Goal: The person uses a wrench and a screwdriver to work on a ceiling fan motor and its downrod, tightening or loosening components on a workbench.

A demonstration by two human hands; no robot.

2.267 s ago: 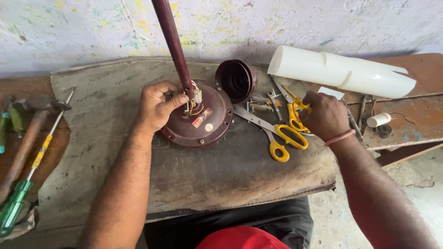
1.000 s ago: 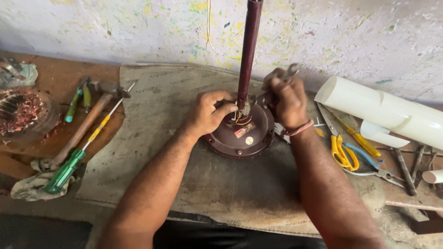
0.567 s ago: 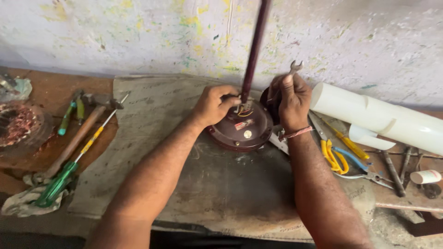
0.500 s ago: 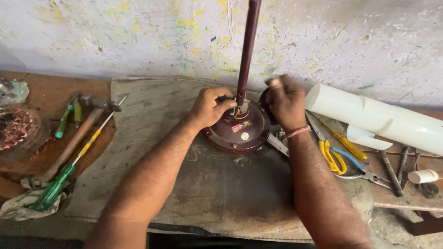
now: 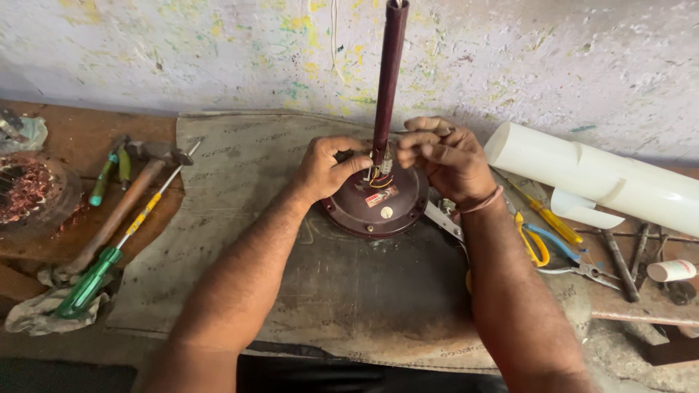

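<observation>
A round maroon motor housing (image 5: 378, 207) lies on a worn grey mat (image 5: 240, 167), with a long maroon rod (image 5: 388, 73) standing upright from its middle. Yellow and red wires (image 5: 378, 180) show at the foot of the rod. My left hand (image 5: 328, 167) rests on the housing's left side, its thumb and fingers closed around the base of the rod. My right hand (image 5: 445, 159) is on the other side of the rod, its fingers pinched on a small metal spanner (image 5: 429, 132) held level against the rod's lower end.
A white plastic pipe (image 5: 604, 182) lies at the right, with yellow-handled scissors (image 5: 535, 244), pliers (image 5: 582, 269) and other small tools below it. On the left are a hammer (image 5: 120, 211), a green-and-yellow screwdriver (image 5: 109, 255), a copper winding (image 5: 25, 189) and a rag (image 5: 44, 313). A painted wall stands close behind.
My right hand left the scissors area, came up with the spanner and set it against the rod's base. My left hand stayed at the rod. The view shifted right.
</observation>
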